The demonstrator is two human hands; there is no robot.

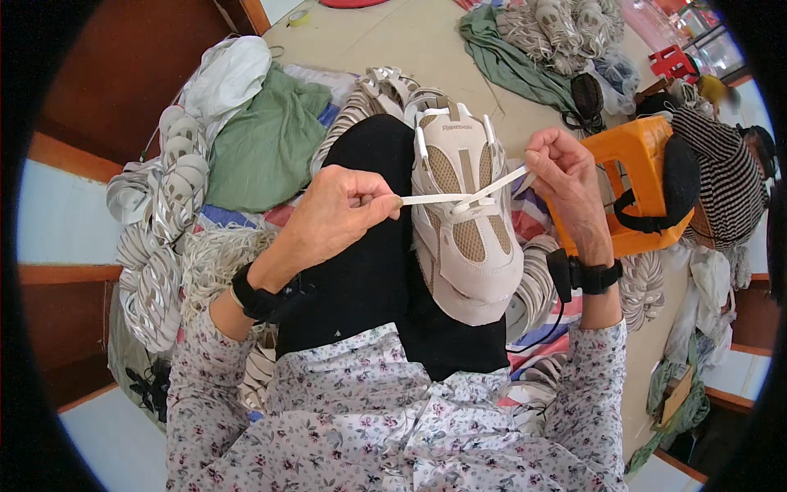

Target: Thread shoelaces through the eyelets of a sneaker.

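A beige shoe upper (pixel 477 262) with tan mesh panels rests across my black-trousered lap, its toe pointing toward me. One flat off-white shoelace (pixel 426 199) runs through it and crosses over itself above the mesh. My left hand (pixel 340 209) pinches one lace end to the left of the upper. On the other side, my right hand (pixel 567 176) has the opposite end between thumb and fingers, held a little higher. Both lace ends look stretched straight. Each wrist wears a black strap.
Stacks of nested beige shoe uppers (pixel 182 168) lie to the left, beside a green cloth (pixel 266 139) and a bundle of loose laces (pixel 220 266). At right stands an orange plastic stool (pixel 656 135), with a black-and-white striped cloth (pixel 725 176) behind it. More uppers (pixel 566 29) are piled at the back.
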